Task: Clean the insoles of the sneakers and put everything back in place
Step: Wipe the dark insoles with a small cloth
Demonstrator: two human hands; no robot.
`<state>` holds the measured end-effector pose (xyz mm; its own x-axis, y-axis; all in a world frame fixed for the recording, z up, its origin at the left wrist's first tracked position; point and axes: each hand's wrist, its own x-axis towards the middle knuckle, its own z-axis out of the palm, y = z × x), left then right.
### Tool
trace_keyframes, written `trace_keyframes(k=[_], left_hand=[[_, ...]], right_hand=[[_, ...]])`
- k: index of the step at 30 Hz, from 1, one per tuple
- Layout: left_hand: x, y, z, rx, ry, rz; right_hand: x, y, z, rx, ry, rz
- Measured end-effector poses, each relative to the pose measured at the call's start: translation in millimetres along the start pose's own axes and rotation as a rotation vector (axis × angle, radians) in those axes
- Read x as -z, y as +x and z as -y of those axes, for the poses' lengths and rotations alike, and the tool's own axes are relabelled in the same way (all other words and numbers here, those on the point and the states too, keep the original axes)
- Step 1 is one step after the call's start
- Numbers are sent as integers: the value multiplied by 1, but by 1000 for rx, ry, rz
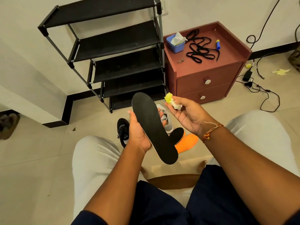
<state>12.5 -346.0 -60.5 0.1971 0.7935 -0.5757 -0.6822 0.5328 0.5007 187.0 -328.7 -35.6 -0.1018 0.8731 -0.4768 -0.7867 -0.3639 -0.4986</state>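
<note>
Room: A pale tiled floor [40,151] was seen from above, with an unloaded black shoe rack [113,46] set against the wall and a maroon cabinet [206,75] just beside it.
Cabinet top: A blue tub of wipes [176,44] and loose black laces [201,49] were laid there, well apart from the shoes.
Insole in work: A black insole [152,127] was held above the floor between the knees, dark face up and toe end pointed toward the rack.
Left hands' share: The left hand [138,132] was curled under the insole's middle, with the fingers wrapped over its far edge.
Right hands' share: A crumpled yellow-and-white wipe [172,101] was pinched by the right hand [185,114], near the insole's toe end but apart from it.
Floor below: A black sneaker [123,132], a grey sneaker [167,122], a second black insole [177,133] and an orange insole [186,143] were left close together.
Risk, flex: Being gripped only at mid-length, the insole could be bent or flicked loose if the heel end were pressed hard.
Risk, wipe: The wad looked soiled and shredded, so dirt could be smeared back or bits shed onto the dark face.
Risk, mix-up: With two look-alike black insoles, one could be returned to the wrong shoe or missed in cleaning.
Risk, laces: The laces could be forgotten on the cabinet when everything is put back.
</note>
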Motion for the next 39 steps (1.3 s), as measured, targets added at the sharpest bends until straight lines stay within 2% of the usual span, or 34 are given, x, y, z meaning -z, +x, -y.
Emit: trace_keyframes(k=[3, 7, 12, 14, 21, 29, 33, 39], left_hand=[[-1, -6, 0, 3, 28, -21], [-5, -21, 4, 6, 59, -71], [-8, -36, 3, -15, 95, -141], [-8, -38, 4, -50, 131, -179], [-3, -44, 4, -68, 147, -161], [-16, -53, 1, -234, 292, -183], [-16, -50, 1, -315, 404, -234], [-10, -27, -1, -332, 434, -308]], right_hand=[[0, -4, -7, -47, -165, 52], [3, -10, -14, -68, -295, 22], [6, -20, -20, 16, -604, -25], [5, -25, -21, 55, -655, -15], [-1, -43, -25, 158, -721, 62], [-3, -55, -19, 236, -702, 139], [-1, -51, -17, 248, -712, 103], [8, -21, -20, 179, -630, -21]])
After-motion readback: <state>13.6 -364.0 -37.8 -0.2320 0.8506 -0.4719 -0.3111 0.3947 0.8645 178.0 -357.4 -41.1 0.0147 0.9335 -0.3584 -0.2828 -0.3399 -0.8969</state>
